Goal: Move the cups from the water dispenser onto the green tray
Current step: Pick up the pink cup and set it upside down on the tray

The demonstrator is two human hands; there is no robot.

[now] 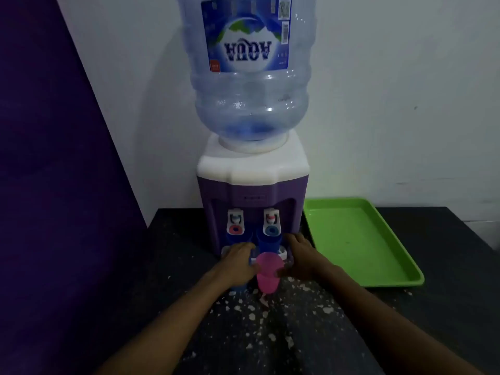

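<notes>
A pink cup (268,277) is upright just in front of the purple and white water dispenser (253,185), between my two hands. My right hand (300,259) is at its right side with the thumb against it. My left hand (238,263) is at its left side and is closed over a blue cup (239,288), of which only the lower part shows. Another blue cup (269,243) stands under the right tap, and a second blue cup (234,239), partly hidden, stands under the left tap. The green tray (359,281) lies right of the dispenser with nothing on it.
The dispenser carries a large upside-down water bottle (250,77) and stands at the back of a dark speckled counter (284,334). A purple wall (54,185) closes off the left side. A white wall is behind, and the counter's right edge lies beyond the tray.
</notes>
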